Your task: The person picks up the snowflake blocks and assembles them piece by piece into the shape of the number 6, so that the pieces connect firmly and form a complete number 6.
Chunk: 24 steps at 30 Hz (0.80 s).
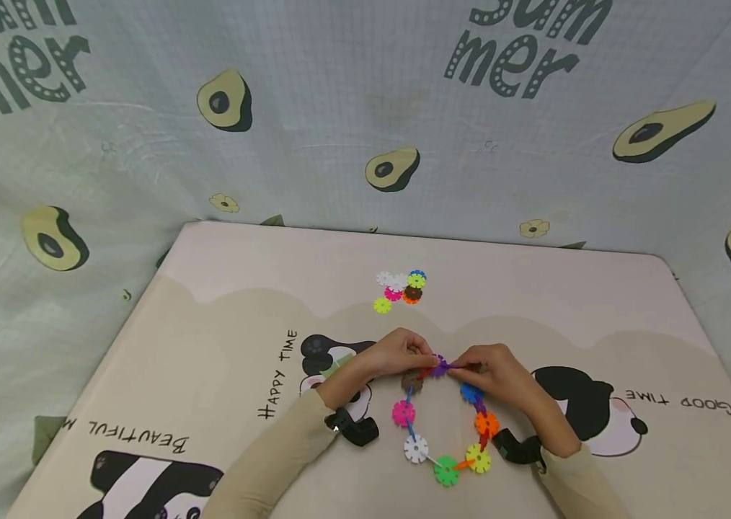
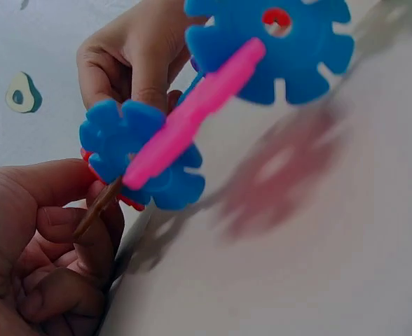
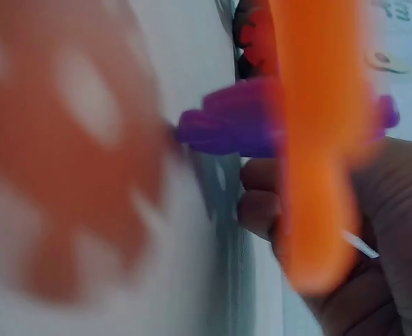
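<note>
A loop of interlocked, notched plastic snowflake discs lies on the table, with a green disc at its near side and a pink disc at left. My left hand pinches the chain's upper left end, by a red disc and a brown disc. From the other side, my right hand pinches a purple disc seen edge-on, beside another purple disc. A blue disc hangs just below the right fingers. In the right wrist view an orange disc covers part of the fingers.
Behind the hands lies a small pile of loose discs, among them a lime disc and a white disc. The table carries printed pandas and lettering. A hanging sheet with avocado prints stands along its back edge.
</note>
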Available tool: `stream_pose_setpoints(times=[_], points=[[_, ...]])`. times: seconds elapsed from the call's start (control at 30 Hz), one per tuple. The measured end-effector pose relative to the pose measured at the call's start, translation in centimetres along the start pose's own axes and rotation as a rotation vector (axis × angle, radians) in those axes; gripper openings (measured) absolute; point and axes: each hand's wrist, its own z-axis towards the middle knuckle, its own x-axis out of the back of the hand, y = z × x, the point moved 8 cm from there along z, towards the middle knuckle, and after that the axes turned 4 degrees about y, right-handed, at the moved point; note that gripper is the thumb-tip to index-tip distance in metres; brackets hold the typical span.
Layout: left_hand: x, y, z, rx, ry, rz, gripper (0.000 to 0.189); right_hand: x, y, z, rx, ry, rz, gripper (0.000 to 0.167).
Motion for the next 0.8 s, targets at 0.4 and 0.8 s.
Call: stream_pose_setpoints(times=[0.4,0.8], points=[[0.4,0.0,0.5,-0.058,-0.030,0.080,0.020,0.6,1.6,-1.2,-0.302,-0.147,0.060,0.010],[0.3,-0.3,0.5,-0.051,-0.076,0.046,0.022,0.2,2.7,-4.3,-0.565,-0.436,0.293,0.027]])
